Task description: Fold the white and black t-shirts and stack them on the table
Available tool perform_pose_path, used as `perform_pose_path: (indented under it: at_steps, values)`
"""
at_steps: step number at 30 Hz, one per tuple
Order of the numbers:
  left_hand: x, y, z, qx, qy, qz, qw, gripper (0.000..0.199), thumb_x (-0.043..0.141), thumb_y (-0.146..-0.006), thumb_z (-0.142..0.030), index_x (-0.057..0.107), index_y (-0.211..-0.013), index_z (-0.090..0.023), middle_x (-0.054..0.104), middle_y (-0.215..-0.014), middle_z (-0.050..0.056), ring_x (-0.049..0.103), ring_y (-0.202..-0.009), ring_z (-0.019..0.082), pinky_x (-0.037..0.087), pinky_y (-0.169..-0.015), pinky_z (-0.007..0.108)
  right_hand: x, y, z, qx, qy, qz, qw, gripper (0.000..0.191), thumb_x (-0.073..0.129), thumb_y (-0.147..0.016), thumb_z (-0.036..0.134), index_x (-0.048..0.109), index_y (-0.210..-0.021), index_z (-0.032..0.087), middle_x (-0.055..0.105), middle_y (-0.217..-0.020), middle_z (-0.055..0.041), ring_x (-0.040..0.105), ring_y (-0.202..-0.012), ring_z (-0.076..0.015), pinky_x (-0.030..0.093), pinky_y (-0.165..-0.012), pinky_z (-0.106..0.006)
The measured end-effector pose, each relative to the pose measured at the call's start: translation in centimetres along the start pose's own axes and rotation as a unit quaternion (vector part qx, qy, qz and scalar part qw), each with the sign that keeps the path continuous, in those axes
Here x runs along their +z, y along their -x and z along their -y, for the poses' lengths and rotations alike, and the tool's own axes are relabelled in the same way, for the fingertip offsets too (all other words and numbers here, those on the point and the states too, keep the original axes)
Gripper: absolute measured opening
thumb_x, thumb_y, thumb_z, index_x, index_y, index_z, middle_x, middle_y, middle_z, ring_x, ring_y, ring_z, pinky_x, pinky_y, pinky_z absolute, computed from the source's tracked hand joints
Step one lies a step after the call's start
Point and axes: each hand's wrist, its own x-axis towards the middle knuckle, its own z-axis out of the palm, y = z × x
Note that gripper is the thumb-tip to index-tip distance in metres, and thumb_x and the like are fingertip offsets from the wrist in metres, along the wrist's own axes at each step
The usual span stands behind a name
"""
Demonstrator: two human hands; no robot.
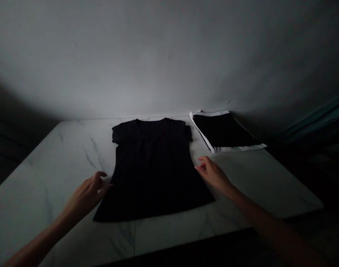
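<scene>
A dark short-sleeved T-shirt (154,170) lies spread flat, its neckline toward the wall and its hem toward me. My left hand (88,191) is at the shirt's left edge, thumb and forefinger apart, the thumb tip touching or just over the fabric. On the other side, my right hand (212,174) is beside the shirt's right edge with thumb and fingers slightly apart and no cloth visible between them. Folded black and white cloths (226,130) lie in a stack behind my right hand.
The marble-patterned table (66,148) reaches back to a pale wall (147,55). Its front edge runs below the shirt's hem. Greenish fabric (319,118) hangs in the dark at the far right.
</scene>
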Motion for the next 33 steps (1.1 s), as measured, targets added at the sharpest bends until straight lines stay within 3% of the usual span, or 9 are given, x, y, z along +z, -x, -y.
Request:
perform_pose_path:
  at_steps: [4, 9, 15, 21, 25, 27, 29, 31, 33]
  values:
    - [0.8, 4.4, -2.8, -0.014, 0.046, -0.012, 0.999, 0.034, 0.049, -0.085, -0.051, 0.048, -0.106, -0.025, 0.063, -0.070, -0.001, 0.066, -0.067, 0.023, 0.050, -0.064, 0.033, -0.1, 4.9, 2.2, 0.054, 0.062, 0.003, 0.997, 0.025, 0.051, -0.092, 0.032, 0.055, -0.113, 0.021, 0.071, -0.084, -0.0078, 0.068, -0.080, -0.0246, 0.048, -0.065, -0.031]
    - [0.3, 5.4, -4.7, -0.047, 0.117, -0.001, 0.992, 0.026, 0.047, -0.084, -0.043, 0.048, -0.102, -0.025, 0.064, -0.072, -0.001, 0.064, -0.061, 0.019, 0.050, -0.059, 0.030, 0.5, 7.2, 4.0, 0.052, 0.096, -0.028, 0.994, 0.025, 0.044, -0.097, 0.028, 0.055, -0.118, 0.019, 0.072, -0.104, -0.0151, 0.070, -0.087, -0.0264, 0.049, -0.063, -0.031]
    - [-0.8, 7.3, -4.1, -0.056, 0.140, 0.055, 0.987, 0.017, 0.049, -0.080, -0.038, 0.057, -0.084, -0.024, 0.068, -0.080, 0.002, 0.065, -0.067, 0.019, 0.051, -0.061, 0.030, -0.2, 9.0, 1.4, 0.003, 0.052, -0.044, 0.998, 0.018, 0.041, -0.097, 0.024, 0.058, -0.103, 0.023, 0.070, -0.108, -0.0123, 0.069, -0.093, -0.0250, 0.054, -0.069, -0.033]
    - [-0.8, 9.4, -2.8, -0.037, 0.037, 0.099, 0.994, 0.018, 0.050, -0.079, -0.037, 0.066, -0.085, -0.029, 0.067, -0.085, 0.002, 0.065, -0.066, 0.022, 0.052, -0.062, 0.035, -1.9, 10.7, 0.2, -0.012, 0.114, 0.011, 0.993, 0.018, 0.047, -0.094, 0.025, 0.063, -0.102, 0.025, 0.071, -0.103, -0.0115, 0.068, -0.084, -0.0258, 0.053, -0.064, -0.036]
    - [-0.1, 3.7, -7.7, 0.083, -0.050, 0.012, 0.995, 0.026, 0.050, -0.087, -0.038, 0.069, -0.102, -0.029, 0.069, -0.102, 0.007, 0.067, -0.098, 0.028, 0.053, -0.089, 0.044, -1.1, 5.6, 6.2, -0.098, 0.115, 0.017, 0.988, 0.029, 0.048, -0.094, 0.027, 0.067, -0.115, 0.020, 0.067, -0.118, -0.0168, 0.064, -0.108, -0.0301, 0.050, -0.094, -0.045]
    - [1.9, -1.0, -11.2, 0.156, -0.040, -0.033, 0.986, 0.041, 0.044, -0.093, -0.035, 0.058, -0.129, -0.024, 0.061, -0.135, 0.011, 0.055, -0.127, 0.028, 0.044, -0.107, 0.046, 0.8, 1.6, 10.3, -0.156, 0.059, 0.037, 0.985, 0.042, 0.043, -0.098, 0.029, 0.058, -0.135, 0.019, 0.054, -0.143, -0.0155, 0.051, -0.131, -0.0289, 0.042, -0.109, -0.046]
    - [4.4, -5.4, -13.4, 0.172, -0.058, -0.037, 0.983, 0.052, 0.038, -0.096, -0.034, 0.047, -0.142, -0.013, 0.044, -0.153, 0.017, 0.038, -0.143, 0.029, 0.035, -0.116, 0.048, 3.1, -2.3, 13.0, -0.174, 0.039, 0.065, 0.982, 0.050, 0.039, -0.100, 0.030, 0.047, -0.147, 0.016, 0.038, -0.157, -0.0157, 0.037, -0.144, -0.0282, 0.034, -0.116, -0.046]
    - [6.6, -8.5, -13.2, 0.129, -0.091, -0.026, 0.987, 0.059, 0.036, -0.098, -0.038, 0.041, -0.147, -0.007, 0.036, -0.157, 0.021, 0.029, -0.148, 0.033, 0.030, -0.118, 0.052, 4.9, -5.0, 13.2, -0.163, 0.051, 0.096, 0.981, 0.055, 0.038, -0.101, 0.035, 0.040, -0.152, 0.014, 0.026, -0.162, -0.0153, 0.026, -0.149, -0.0284, 0.026, -0.120, -0.048]
    - [7.7, -9.8, -10.7, 0.091, -0.119, -0.013, 0.989, 0.060, 0.034, -0.099, -0.043, 0.039, -0.150, -0.012, 0.034, -0.159, 0.018, 0.027, -0.149, 0.034, 0.027, -0.119, 0.053, 5.8, -6.6, 11.2, -0.141, 0.074, 0.114, 0.981, 0.059, 0.037, -0.102, 0.044, 0.035, -0.155, 0.019, 0.022, -0.164, -0.0129, 0.022, -0.151, -0.0286, 0.021, -0.121, -0.051]
